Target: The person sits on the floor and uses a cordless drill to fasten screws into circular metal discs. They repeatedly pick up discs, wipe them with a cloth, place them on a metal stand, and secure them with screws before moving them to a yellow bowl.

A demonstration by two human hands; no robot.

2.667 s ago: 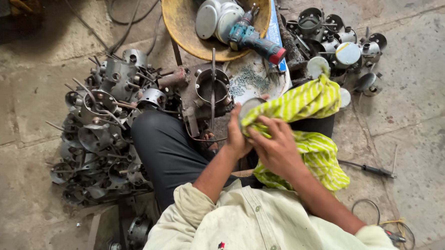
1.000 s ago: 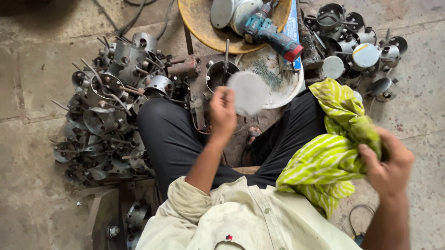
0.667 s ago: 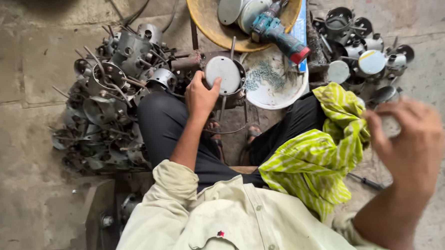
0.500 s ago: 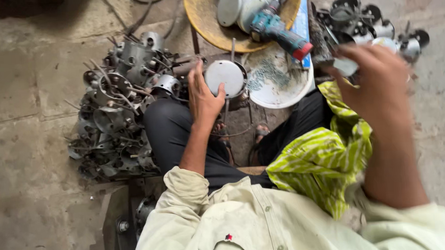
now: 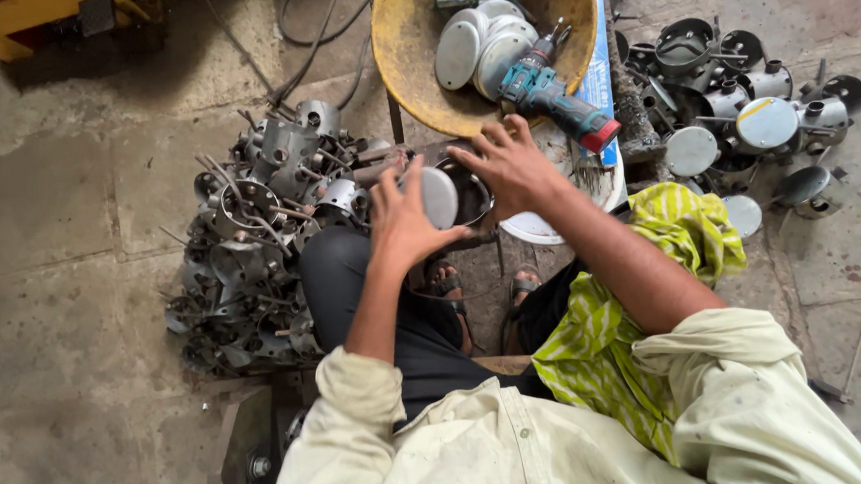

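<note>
Overhead view of a seated person working on a concrete floor (image 5: 56, 316), described from left to right. At far left lay a heap of grey metal housings (image 5: 257, 250) with protruding rods, piled just beside the person's left knee. The left hand (image 5: 405, 219) was raised above the lap with fingers spread and its fingertips pressed against a round pale metal disc (image 5: 439, 197), which it held tilted on edge. The disc stood directly against the rim of a dark cylindrical metal housing (image 5: 467, 192) positioned between the two hands. The right hand (image 5: 509, 166) reached forward from the right, palm down and fingers splayed, resting over the far side of that housing; whether it gripped the rim could not be told. The two hands were close together, apart by only the width of the disc and housing. Behind them sat a yellow basin (image 5: 413, 59) containing further discs, a screwdriver and a teal cordless drill (image 5: 550, 96) with a red battery. A white bowl (image 5: 546, 229) lay partly hidden under the right forearm. A green-and-yellow striped cloth (image 5: 637, 310) was draped over the right thigh. At far right, more round housings and discs (image 5: 744, 112) were scattered on the floor.
</note>
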